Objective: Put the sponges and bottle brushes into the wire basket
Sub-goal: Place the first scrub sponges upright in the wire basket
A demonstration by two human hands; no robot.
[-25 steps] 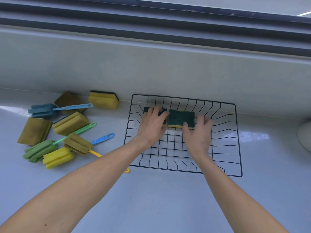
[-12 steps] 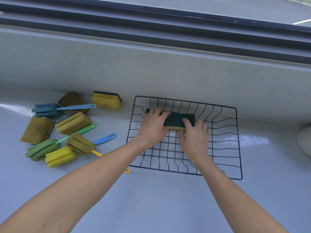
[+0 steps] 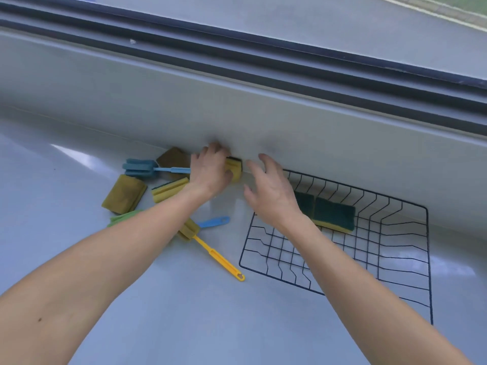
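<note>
left hand (image 3: 210,171) gripping yellow sponge (image 3: 234,168) by wall | right hand (image 3: 271,191) spread, empty | risk: wrist sweeps blue brush (image 3: 147,168), or sponge catches basket (image 3: 395,259) rim

Two bare forearms come in from the bottom of the view, neither covered by a sleeve anywhere up to the frame edge. No watch, band or bracelet sits at either wrist, and no ring shows on the fingers (image 3: 266,160) that can be seen. The left hand (image 3: 210,171) and the right hand (image 3: 271,191) are ungloved. A small dark spot marks the left forearm well back from the left hand. The nails are too blurred to tell.
</note>
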